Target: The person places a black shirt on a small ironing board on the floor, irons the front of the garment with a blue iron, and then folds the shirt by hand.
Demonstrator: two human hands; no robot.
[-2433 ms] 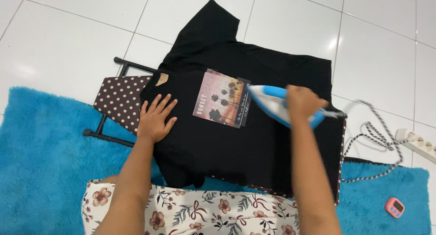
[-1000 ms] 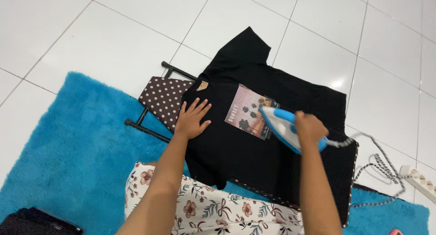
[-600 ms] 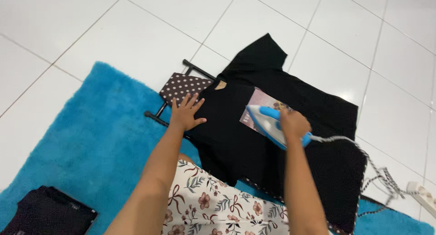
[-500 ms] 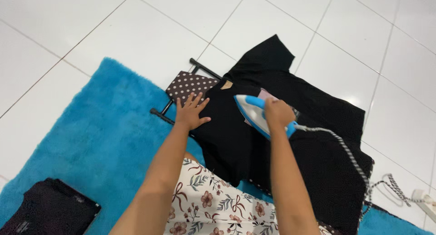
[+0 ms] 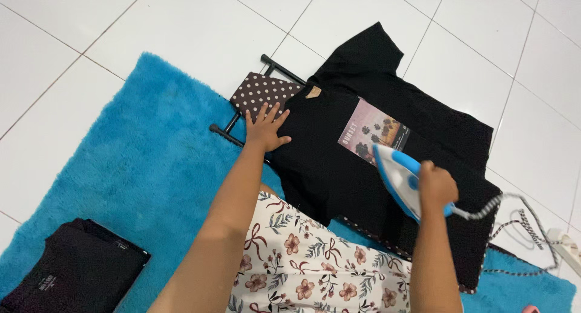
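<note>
A black T-shirt (image 5: 330,168) with a rectangular sunset-and-palms print (image 5: 371,131) lies spread over a low ironing board (image 5: 264,91) with a brown polka-dot cover. My left hand (image 5: 266,127) presses flat on the shirt's left edge, near the collar end, fingers spread. My right hand (image 5: 436,186) grips the handle of a blue and white iron (image 5: 399,178), which rests on the shirt just below and right of the print, tip pointing toward it.
The board stands on a fluffy blue rug (image 5: 133,168) over white floor tiles. A folded black garment (image 5: 72,270) lies at the rug's lower left. The iron's braided cord (image 5: 514,219) runs right to a white power strip (image 5: 569,243). My floral clothing (image 5: 302,264) fills the bottom.
The iron slid left across the print toward the collar, then came back down and right, uncovering the print. My left hand stayed pressed on the shirt. The camera view swung left.
</note>
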